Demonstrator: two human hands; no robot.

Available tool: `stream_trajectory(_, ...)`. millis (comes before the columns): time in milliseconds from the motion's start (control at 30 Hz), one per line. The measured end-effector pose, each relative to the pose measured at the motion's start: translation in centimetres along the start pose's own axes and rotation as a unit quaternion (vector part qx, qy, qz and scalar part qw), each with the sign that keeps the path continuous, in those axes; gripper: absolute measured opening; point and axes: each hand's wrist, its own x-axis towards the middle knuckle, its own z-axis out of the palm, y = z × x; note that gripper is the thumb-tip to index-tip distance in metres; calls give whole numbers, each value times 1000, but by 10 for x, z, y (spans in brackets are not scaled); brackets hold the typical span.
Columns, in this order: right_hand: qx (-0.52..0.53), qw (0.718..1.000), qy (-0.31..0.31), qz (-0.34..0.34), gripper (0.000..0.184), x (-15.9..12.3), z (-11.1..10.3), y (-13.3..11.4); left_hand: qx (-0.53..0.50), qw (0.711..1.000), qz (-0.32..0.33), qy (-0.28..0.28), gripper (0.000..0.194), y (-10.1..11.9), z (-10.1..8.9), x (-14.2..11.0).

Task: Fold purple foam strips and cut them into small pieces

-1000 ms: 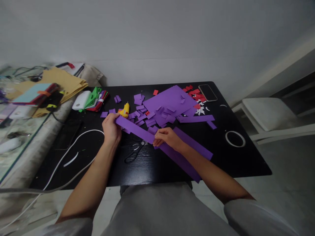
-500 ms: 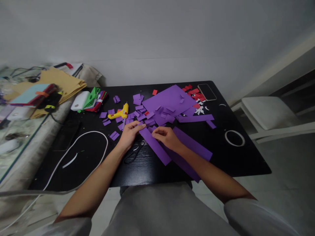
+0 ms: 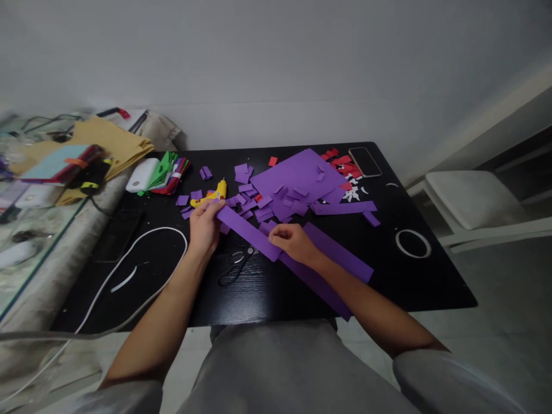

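Observation:
I hold a long purple paper strip point(image 3: 248, 231) over the black table point(image 3: 267, 287). My left hand point(image 3: 204, 225) grips its far left end, next to the yellow glue gun point(image 3: 212, 194). My right hand point(image 3: 292, 241) pinches the strip's near end. Under my right hand and forearm lie wider purple strips point(image 3: 336, 250). Black scissors point(image 3: 236, 265) rest on the table just below the held strip. A large purple sheet point(image 3: 297, 172) with several small purple cut pieces point(image 3: 252, 201) scattered around it lies behind.
Red and white scraps point(image 3: 347, 172) and a phone point(image 3: 364, 162) lie at the back right. A white ring point(image 3: 413, 243) sits at the right. A white cable point(image 3: 142, 241) loops on the left. Coloured paper point(image 3: 170, 172), a white device point(image 3: 140, 175) and a cluttered side surface point(image 3: 56, 161) stand left. A white chair point(image 3: 470, 198) stands right.
My left hand slid left along the strip, from near the right hand back toward the glue gun, and the strip is stretched out between both hands again. My right hand barely moved.

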Motion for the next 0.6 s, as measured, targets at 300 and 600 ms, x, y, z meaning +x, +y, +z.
stream_trajectory(300, 60, 998, -22, 22, 17, -1, -3, -2, -24, 997, 28, 69, 25, 6, -11, 15)
stream_trajectory(600, -148, 961, 144, -186, 22, -4, -3, -4, -17, 997, -46, -60, 21, 1, -1, -1)
